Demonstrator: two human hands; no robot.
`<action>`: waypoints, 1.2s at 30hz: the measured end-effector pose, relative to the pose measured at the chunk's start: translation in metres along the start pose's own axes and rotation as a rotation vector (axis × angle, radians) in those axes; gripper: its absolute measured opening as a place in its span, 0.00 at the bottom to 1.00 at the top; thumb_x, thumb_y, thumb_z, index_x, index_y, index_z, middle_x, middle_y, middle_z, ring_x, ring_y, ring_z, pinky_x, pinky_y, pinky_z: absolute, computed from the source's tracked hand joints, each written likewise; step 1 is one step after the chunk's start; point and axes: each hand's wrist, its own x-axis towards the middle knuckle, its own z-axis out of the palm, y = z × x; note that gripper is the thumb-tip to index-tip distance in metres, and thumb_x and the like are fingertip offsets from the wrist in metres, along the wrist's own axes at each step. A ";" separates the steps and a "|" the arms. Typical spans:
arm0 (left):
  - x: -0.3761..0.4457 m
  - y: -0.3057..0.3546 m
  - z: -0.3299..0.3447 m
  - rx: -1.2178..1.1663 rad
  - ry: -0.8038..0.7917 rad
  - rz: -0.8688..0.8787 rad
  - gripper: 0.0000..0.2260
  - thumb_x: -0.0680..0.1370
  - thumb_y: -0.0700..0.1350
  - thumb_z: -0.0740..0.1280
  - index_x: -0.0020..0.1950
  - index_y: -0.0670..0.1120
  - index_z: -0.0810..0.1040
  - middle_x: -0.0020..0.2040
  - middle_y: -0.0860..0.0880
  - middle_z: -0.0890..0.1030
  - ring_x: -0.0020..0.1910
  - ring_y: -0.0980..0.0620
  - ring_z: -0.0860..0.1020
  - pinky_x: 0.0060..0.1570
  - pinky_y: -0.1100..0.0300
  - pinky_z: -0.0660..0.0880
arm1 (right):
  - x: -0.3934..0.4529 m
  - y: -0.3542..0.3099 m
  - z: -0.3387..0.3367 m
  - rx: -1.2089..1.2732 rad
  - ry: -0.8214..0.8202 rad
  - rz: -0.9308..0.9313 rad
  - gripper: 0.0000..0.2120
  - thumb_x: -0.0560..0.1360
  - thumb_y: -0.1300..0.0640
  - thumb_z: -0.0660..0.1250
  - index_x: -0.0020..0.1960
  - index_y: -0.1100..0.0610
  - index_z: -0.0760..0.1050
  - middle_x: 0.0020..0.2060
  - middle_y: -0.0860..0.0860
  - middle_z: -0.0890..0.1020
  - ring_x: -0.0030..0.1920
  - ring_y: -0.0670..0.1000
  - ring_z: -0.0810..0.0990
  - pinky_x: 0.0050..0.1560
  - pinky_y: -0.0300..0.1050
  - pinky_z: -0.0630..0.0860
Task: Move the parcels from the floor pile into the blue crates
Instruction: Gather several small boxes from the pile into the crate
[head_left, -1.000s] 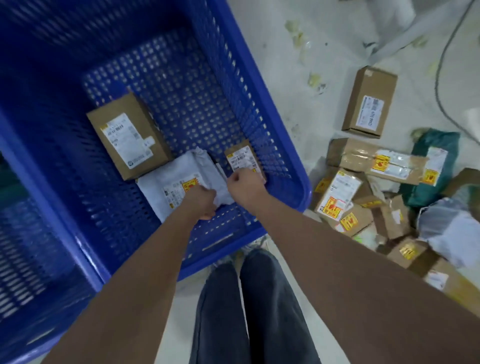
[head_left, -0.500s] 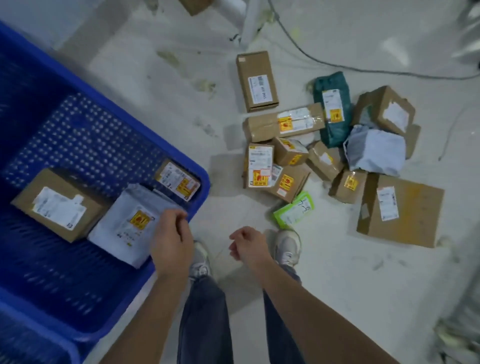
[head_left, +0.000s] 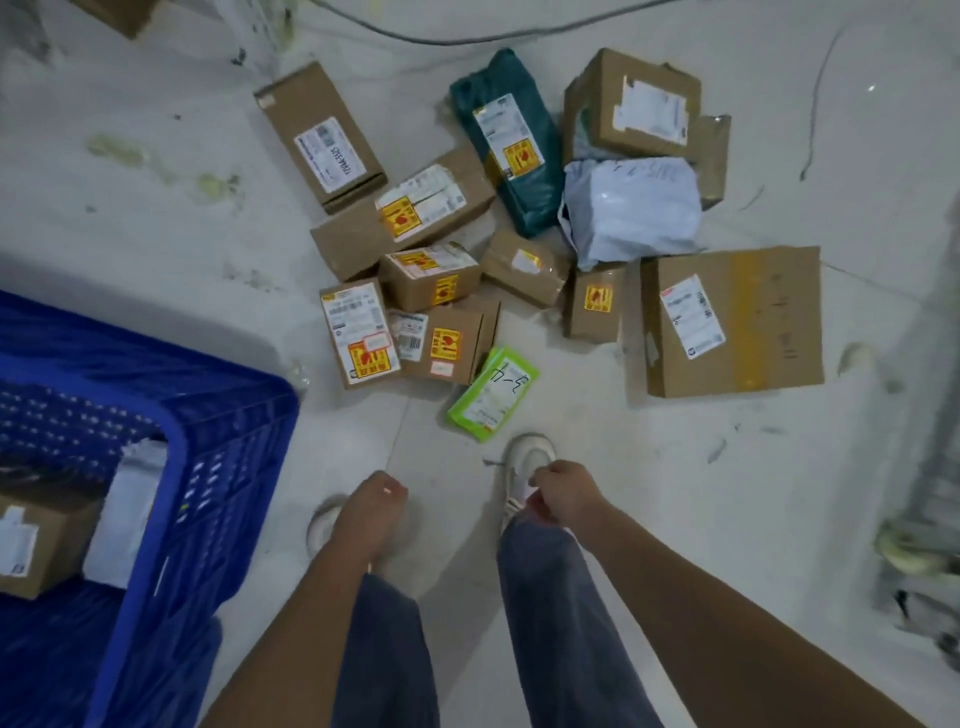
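1. Head view: left hand (head_left: 375, 500) and right hand (head_left: 563, 496) both loosely curled, holding nothing, low over the floor.
2. Flat green plastic mailer (head_left: 492, 395) lies just ahead, nearer the right hand, long axis slanting up-right.
3. Blue perforated plastic crate (head_left: 234, 441) sits left.

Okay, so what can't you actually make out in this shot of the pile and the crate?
- Blue crate, head view: mostly cut off by the left and bottom edges, so its full contents are unknown.
- Left hand: motion-blurred, fingers unclear.
- Label print on the big brown box: too small to read.
- Small boxes under the grey bag: partly hidden.
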 end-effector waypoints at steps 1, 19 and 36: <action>0.007 0.008 0.001 -0.058 0.035 -0.013 0.04 0.79 0.41 0.59 0.50 0.43 0.73 0.54 0.37 0.79 0.45 0.45 0.76 0.54 0.48 0.77 | 0.007 -0.003 -0.005 -0.018 -0.003 0.012 0.12 0.77 0.65 0.57 0.35 0.60 0.68 0.30 0.58 0.74 0.23 0.53 0.73 0.20 0.34 0.67; 0.142 0.054 -0.083 -0.511 0.107 -0.090 0.34 0.76 0.48 0.67 0.77 0.44 0.52 0.74 0.43 0.63 0.70 0.43 0.66 0.66 0.48 0.68 | 0.103 -0.162 0.123 -0.160 -0.142 -0.227 0.20 0.79 0.56 0.58 0.69 0.60 0.68 0.66 0.60 0.73 0.58 0.56 0.74 0.47 0.42 0.72; 0.113 0.046 -0.061 -0.746 0.030 0.054 0.21 0.74 0.46 0.72 0.63 0.42 0.69 0.61 0.44 0.76 0.59 0.47 0.76 0.63 0.50 0.73 | 0.088 -0.152 0.116 -0.135 -0.141 -0.362 0.18 0.69 0.57 0.75 0.51 0.54 0.67 0.43 0.45 0.76 0.45 0.47 0.78 0.47 0.44 0.77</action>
